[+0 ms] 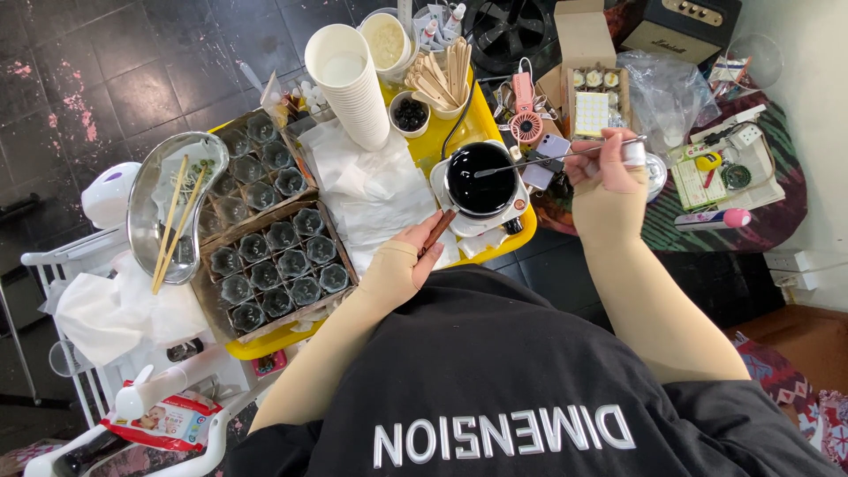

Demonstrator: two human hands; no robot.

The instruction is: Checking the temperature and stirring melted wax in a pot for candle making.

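Black pot: one | right hand grips one metal rod | left hand grips one wooden handle

To my left sit cardboard trays of small dark glass jars, a steel kidney dish holding wooden chopsticks, and beyond them a tall stack of white paper cups.

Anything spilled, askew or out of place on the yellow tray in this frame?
Nothing spilled. The stack of paper cups leans over rather than standing upright, and the cardboard trays of small cups sit skewed to the yellow tray.
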